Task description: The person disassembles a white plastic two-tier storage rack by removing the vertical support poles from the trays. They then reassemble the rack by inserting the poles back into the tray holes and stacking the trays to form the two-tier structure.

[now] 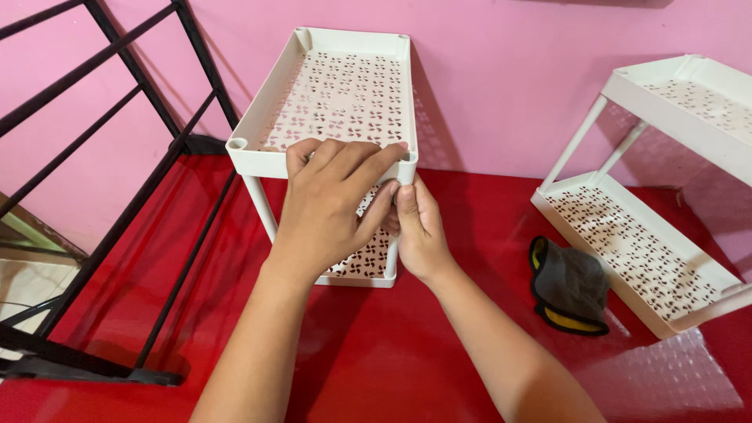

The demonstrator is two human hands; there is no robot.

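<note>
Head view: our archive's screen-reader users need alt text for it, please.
Two hands grip the front right corner of a white perforated two-tier plastic rack on a red floor: the left hand on the top tray's rim, the right hand on the corner post. A second white rack and a grey-and-yellow cloth lie right.

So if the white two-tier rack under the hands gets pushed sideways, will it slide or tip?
The white rack probably tips before it slides: it stands tall on thin posts. Its perforated plastic trays suggest it is light. The left hand and right hand grip one corner, so it may wobble there.
</note>
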